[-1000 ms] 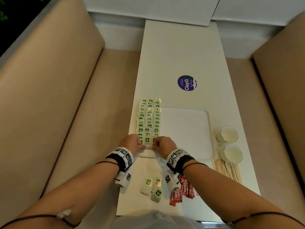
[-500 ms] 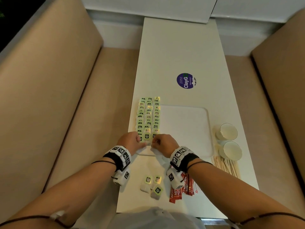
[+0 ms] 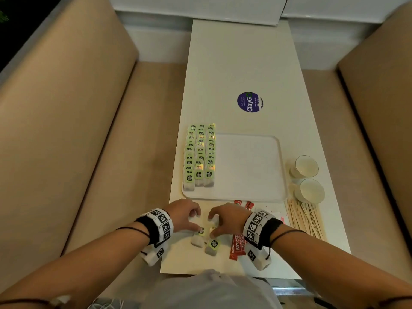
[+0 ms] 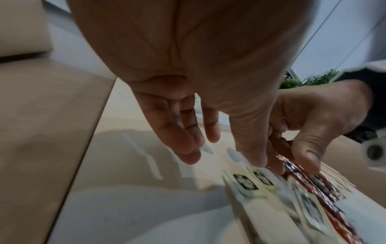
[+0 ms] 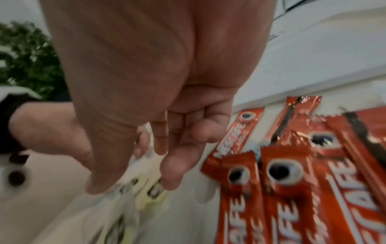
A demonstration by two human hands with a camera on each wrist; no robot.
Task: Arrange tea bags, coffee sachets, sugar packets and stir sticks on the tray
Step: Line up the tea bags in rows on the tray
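Hands withdrawn from the tray [image 3: 249, 198] to the desk's near edge: left hand [image 3: 186, 216] and right hand [image 3: 227, 217], fingers loosely spread, reach the loose tea bags [image 3: 206, 240]; tea-bag rows [image 3: 199, 152] fill the tray's left side, so another pickup follows.

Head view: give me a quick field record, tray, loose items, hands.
tray: white, right part bare
tea bags on tray: three columns along its left side
loose tea bags: on table near the person, off tray
coffee sachets: red, on table, off tray
stir sticks: right of tray
left hand: reaching at loose tea bags, grip unclear
right hand: same, grip unclear
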